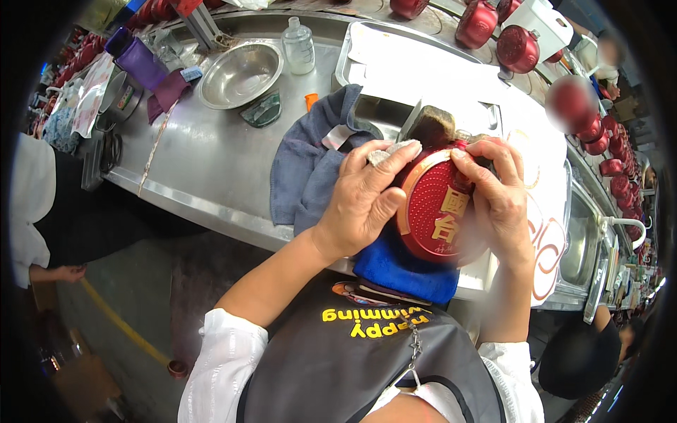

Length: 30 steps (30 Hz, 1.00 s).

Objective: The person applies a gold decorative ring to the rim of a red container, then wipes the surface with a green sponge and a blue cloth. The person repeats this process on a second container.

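Observation:
A round, flat-faced red bottle (425,215) with a dotted front and gold characters is in front of me, its neck pointing away. A pale gold strip (417,173) curves along its upper left edge. My left hand (361,204) pinches a small white cloth (393,152) between its fingers, beside the bottle's upper left rim. With thumb and fingers closed, my right hand (499,187) grips the bottle near its neck at the upper right. Below the bottle is a bright blue cloth (409,271). The bottle's lower right edge is blurred.
On the metal bench (204,173) are a steel bowl (241,75), a clear squeeze bottle (298,48) and a grey-blue towel (300,169). A dark-tipped brush (431,127) lies beyond the red bottle. More red bottles (518,49) line the conveyor. Other people are at both sides.

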Tool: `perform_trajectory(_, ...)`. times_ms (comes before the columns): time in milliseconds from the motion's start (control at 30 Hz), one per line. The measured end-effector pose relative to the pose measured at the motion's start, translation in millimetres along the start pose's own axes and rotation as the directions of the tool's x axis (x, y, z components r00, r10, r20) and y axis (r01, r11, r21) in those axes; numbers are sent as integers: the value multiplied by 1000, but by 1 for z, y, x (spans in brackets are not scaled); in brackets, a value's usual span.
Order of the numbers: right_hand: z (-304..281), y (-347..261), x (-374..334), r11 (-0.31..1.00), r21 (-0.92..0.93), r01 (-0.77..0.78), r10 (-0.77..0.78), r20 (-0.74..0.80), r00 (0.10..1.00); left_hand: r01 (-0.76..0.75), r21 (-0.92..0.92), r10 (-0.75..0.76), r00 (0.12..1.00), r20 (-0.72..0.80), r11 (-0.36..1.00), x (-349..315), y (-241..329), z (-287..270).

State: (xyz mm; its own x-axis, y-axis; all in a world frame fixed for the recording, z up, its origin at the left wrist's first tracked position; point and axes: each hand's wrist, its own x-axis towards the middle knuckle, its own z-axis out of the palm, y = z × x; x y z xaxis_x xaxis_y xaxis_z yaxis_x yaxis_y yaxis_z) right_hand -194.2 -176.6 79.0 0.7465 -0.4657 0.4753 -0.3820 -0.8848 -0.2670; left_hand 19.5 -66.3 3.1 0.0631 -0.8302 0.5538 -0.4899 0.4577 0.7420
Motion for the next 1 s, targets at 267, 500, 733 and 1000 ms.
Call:
perform_trajectory(267,-1,-2,0,1000,1,-11,11,20,1000,105,-205,-106,994,5,973,-3,-3,11)
perform_trajectory(500,-3,-2,2,1000,-9,3,-3,23,1000,63,-179,-70,997,-33,982,-2,-3,15)
perform_trajectory(733,-2,0,1,1000,17,-7,7,16,1000,-15,-86,2,989,-151,996,-21,0,25)
perform_trajectory(1000,0,1,3,1000,-7,30,-30,-39,999,-110,396,94,994,61,912,-61,40,9)
